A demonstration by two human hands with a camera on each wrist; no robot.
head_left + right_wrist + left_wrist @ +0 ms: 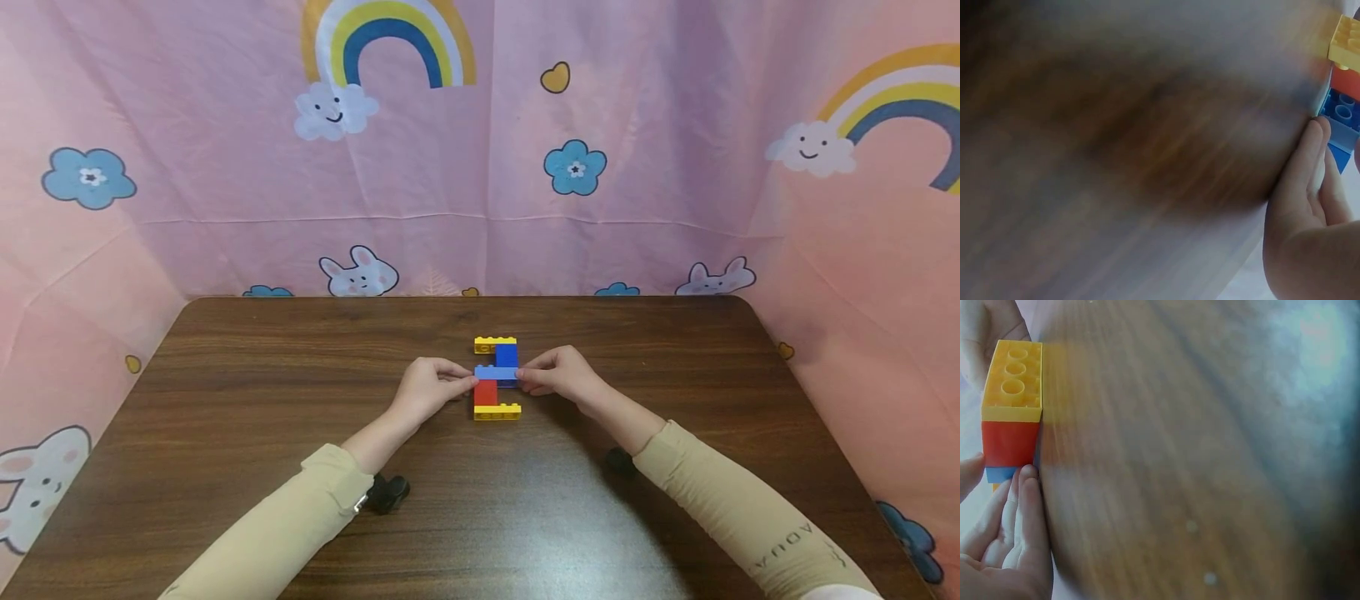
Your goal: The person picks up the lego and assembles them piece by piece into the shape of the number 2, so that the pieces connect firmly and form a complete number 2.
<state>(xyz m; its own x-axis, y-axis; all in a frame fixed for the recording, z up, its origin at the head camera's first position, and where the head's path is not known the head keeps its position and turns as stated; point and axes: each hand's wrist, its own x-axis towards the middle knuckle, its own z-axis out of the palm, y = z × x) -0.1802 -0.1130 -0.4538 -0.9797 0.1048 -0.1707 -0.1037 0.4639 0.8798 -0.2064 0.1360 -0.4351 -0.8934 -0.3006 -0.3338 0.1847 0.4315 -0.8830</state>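
A toy-brick structure lies on its side at the middle of the table. A long light blue brick (497, 373) spans its centre. Behind it are a dark blue brick (507, 356) and a yellow brick (495, 342); in front, a red brick (485, 392) and another yellow brick (497, 412). My left hand (431, 387) pinches the light blue brick's left end, its thumb and fingers on opposite sides beside the red brick (1010, 444). My right hand (562, 375) pinches the right end, and studs or tubes of the blue brick (1342, 112) show just past its fingertips.
The brown wood-grain table (247, 400) has a back edge close to a pink patterned cloth (450, 183), which hangs on the back and sides. A black device (388, 493) sits under the left wrist, and another dark one (620, 461) under the right.
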